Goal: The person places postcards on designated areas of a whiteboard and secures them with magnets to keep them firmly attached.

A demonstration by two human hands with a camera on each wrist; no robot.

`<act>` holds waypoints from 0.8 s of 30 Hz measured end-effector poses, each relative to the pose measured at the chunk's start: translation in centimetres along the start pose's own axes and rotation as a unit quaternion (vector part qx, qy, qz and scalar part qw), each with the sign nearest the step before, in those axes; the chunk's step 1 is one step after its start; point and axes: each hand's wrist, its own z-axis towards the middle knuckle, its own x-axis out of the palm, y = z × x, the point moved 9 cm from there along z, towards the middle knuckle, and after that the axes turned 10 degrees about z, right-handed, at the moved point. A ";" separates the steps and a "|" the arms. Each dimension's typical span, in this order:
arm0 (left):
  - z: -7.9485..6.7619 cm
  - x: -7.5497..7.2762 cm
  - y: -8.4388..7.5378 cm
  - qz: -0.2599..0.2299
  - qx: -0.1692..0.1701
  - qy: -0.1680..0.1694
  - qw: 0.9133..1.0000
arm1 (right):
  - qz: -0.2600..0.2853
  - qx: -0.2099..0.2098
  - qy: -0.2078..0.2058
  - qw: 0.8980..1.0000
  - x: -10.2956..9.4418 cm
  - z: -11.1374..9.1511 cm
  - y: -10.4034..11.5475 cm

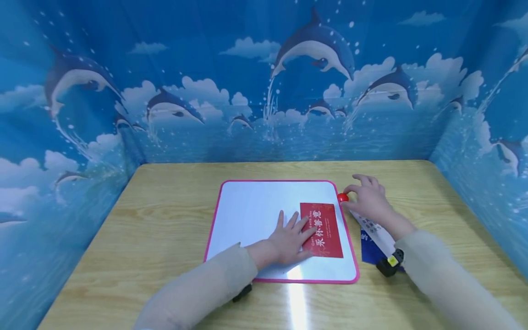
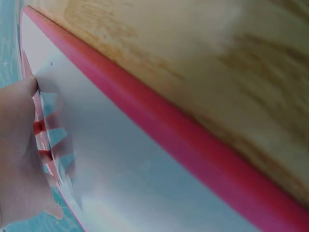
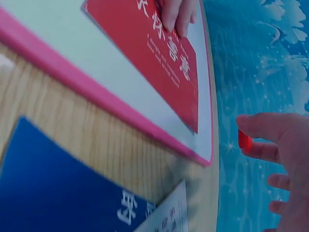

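A red card with white characters [image 1: 330, 233] lies on the right part of a pink-edged whiteboard [image 1: 251, 211]. My left hand [image 1: 288, 240] rests with spread, straight fingers over the card's left side. Just beyond the board's right edge, my right hand [image 1: 369, 201] pinches a small round red magnet [image 1: 343, 197] between thumb and forefinger. In the right wrist view the red magnet [image 3: 245, 141] shows at the fingertips, with the other fingers loosely bent. The left wrist view shows the left hand [image 2: 21, 150] low over the board's glossy surface.
Under the right forearm lie a blue card [image 1: 370, 247] and a white card with dark characters [image 1: 381, 236], partly overlapping. All of it is on a wood-grain table [image 1: 165, 220]. A blue dolphin-print curtain [image 1: 247, 91] encloses the back and sides.
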 end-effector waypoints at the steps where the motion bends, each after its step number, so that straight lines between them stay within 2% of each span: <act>1: 0.0 0.0 0.0 -0.002 -0.001 0.002 1.000 | 0.000 -0.003 0.005 1.000 0.3 0.2 0.4; 6: -0.1 -0.1 0.0 0.001 -0.002 0.005 1.000 | -0.003 -0.018 0.025 1.000 2.0 1.0 1.8; 12: 0.1 0.1 0.0 0.016 -0.002 0.004 1.000 | -0.010 -0.038 0.026 0.999 3.6 1.5 2.6; 24: 0.4 0.5 0.1 0.003 -0.005 -0.004 1.000 | -0.007 -0.036 0.032 0.999 4.6 2.2 3.2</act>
